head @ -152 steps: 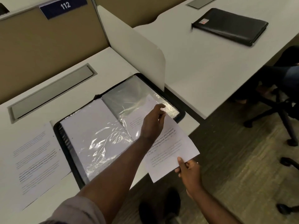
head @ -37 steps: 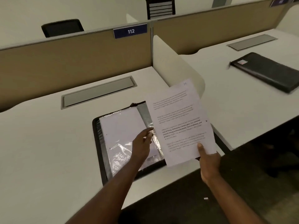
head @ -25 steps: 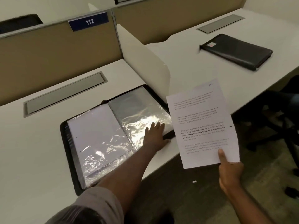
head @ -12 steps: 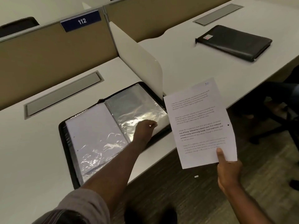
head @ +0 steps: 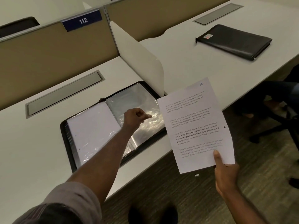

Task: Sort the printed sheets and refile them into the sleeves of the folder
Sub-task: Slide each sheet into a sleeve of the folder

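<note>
Now the printed sheet (head: 196,125) hangs off the desk edge at about 3 o'clock of the open folder (head: 113,125), its long axis running roughly 11 to 5 o'clock, headed end away from the person. The right hand (head: 225,173) pinches its lower corner, thumb on the print. The left hand (head: 135,118), fingers curled, pinches the clear sleeve (head: 142,101) on the folder's right page.

Black folder (head: 68,143); white sheet (head: 196,126), black print; navy sign (head: 82,21); tan partition (head: 56,50).
</note>
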`<act>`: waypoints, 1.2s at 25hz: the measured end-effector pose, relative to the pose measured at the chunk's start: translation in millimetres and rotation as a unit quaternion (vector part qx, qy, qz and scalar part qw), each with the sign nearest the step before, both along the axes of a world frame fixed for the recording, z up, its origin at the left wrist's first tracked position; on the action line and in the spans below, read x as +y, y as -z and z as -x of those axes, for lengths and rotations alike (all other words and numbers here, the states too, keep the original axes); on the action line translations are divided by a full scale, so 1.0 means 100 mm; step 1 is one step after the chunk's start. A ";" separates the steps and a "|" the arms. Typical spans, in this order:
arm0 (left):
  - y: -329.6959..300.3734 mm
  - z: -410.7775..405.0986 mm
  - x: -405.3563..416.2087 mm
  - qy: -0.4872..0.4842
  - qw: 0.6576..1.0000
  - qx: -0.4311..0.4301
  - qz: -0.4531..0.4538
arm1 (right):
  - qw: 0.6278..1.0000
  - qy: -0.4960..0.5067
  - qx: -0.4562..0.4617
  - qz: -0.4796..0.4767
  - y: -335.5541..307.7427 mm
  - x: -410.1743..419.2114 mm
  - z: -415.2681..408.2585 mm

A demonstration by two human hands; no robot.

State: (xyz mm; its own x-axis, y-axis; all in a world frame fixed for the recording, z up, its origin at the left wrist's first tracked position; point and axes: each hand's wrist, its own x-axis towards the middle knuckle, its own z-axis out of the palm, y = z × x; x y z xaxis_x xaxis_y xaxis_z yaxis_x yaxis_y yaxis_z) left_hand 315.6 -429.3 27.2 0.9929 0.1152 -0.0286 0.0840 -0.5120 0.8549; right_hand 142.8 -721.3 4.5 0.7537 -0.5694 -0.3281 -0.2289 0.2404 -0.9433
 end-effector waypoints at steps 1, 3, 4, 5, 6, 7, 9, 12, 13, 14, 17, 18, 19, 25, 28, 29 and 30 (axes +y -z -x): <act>-0.03 -0.05 0.01 0.019 1.000 -0.007 -0.024 | 1.000 0.004 -0.001 -0.002 -0.01 0.01 0.03; -0.09 -0.14 0.05 0.063 0.996 -0.012 -0.062 | 1.000 0.015 0.001 -0.010 -0.01 0.03 0.09; -0.12 -0.19 0.06 0.086 0.993 -0.012 -0.081 | 1.000 0.018 0.002 -0.013 0.00 0.05 0.12; -0.15 -0.24 0.08 0.112 0.988 -0.012 -0.104 | 1.000 0.019 0.005 -0.013 0.01 0.08 0.16; -0.18 -0.28 0.09 0.136 0.982 -0.014 -0.129 | 1.000 0.017 0.008 -0.011 0.02 0.11 0.21; -0.19 -0.31 0.10 0.153 0.976 -0.017 -0.154 | 1.000 0.018 0.012 -0.010 0.03 0.15 0.26; -0.20 -0.37 0.11 0.165 0.966 -0.025 -0.198 | 0.999 0.024 0.022 -0.005 0.04 0.24 0.37; -0.21 -0.41 0.08 0.175 0.952 -0.039 -0.249 | 0.997 0.042 0.060 0.031 0.06 0.38 0.58; -0.20 -0.43 0.07 0.176 0.949 -0.044 -0.257 | 0.995 0.051 0.069 0.044 0.06 0.42 0.65; -0.19 -0.44 0.06 0.177 0.948 -0.045 -0.261 | 0.994 0.062 0.074 0.054 0.04 0.45 0.72; -0.16 -0.49 0.01 0.191 0.946 -0.037 -0.260 | 0.988 0.089 0.090 0.084 -0.02 0.52 0.91; -0.15 -0.49 -0.01 0.199 0.944 -0.033 -0.260 | 0.987 0.092 0.094 0.095 -0.03 0.56 0.97; -0.15 -0.50 -0.03 0.208 0.942 -0.030 -0.261 | 0.985 0.092 0.099 0.103 -0.04 0.62 1.02; -0.11 -0.53 -0.13 0.231 0.936 -0.014 -0.264 | 0.987 0.096 0.078 0.101 -0.01 1.12 1.18; -0.11 -0.52 -0.11 0.227 0.940 -0.016 -0.253 | 0.985 0.093 0.056 0.135 0.03 1.31 1.21; -0.11 -0.51 -0.09 0.226 0.943 -0.014 -0.245 | 0.984 0.095 0.051 0.144 0.04 1.36 1.21; -0.11 -0.50 -0.08 0.225 0.944 -0.011 -0.239 | 0.983 0.098 0.048 0.147 0.03 1.41 1.22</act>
State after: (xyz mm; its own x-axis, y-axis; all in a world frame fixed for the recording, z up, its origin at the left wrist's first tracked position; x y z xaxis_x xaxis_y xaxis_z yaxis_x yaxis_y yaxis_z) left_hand 365.6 -437.2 38.0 0.9442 -0.3242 -0.0586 -0.2495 -0.8198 0.5155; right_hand 21.0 -580.6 1.3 0.5944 -0.7810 -0.1917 -0.2967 0.0086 -0.9549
